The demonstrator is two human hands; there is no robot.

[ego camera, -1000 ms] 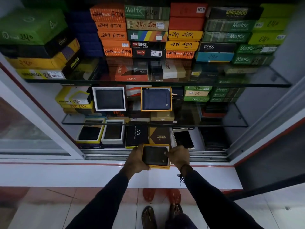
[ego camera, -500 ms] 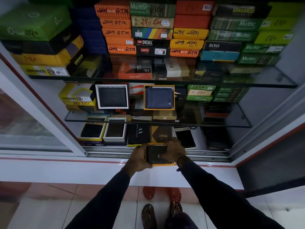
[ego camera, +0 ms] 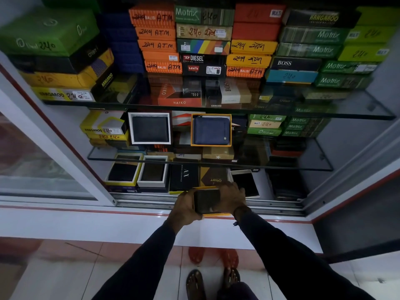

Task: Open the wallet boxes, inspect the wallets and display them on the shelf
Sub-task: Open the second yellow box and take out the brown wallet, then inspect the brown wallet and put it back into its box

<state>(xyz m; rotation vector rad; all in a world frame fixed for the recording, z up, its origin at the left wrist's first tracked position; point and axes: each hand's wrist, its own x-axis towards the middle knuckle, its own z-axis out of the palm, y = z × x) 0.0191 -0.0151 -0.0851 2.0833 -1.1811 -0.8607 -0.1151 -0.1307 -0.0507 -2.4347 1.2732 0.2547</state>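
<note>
A dark wallet [ego camera: 205,201] lies in an open yellow-rimmed box [ego camera: 213,213], held over the cabinet's sliding track [ego camera: 270,207]. My left hand [ego camera: 184,210] grips the box's left side. My right hand [ego camera: 230,198] lies over the wallet's right part and covers it. On the bottom shelf stand two open boxes with dark wallets, a yellow-rimmed one [ego camera: 123,172] and a white-rimmed one [ego camera: 153,172]. On the middle glass shelf [ego camera: 311,163] a black wallet in a white box [ego camera: 150,128] and a blue wallet in an orange box [ego camera: 211,130] stand displayed.
Stacks of closed wallet boxes fill the top shelf [ego camera: 203,40] and the sides. A black AX box [ego camera: 184,177], a brown box [ego camera: 213,176] and a white-framed case [ego camera: 245,182] lie just behind my hands. A sliding glass door [ego camera: 43,165] stands at the left.
Both hands have carried the boxed wallet forward from the white ledge toward the bottom shelf. My right hand has slid over the wallet's right side.
</note>
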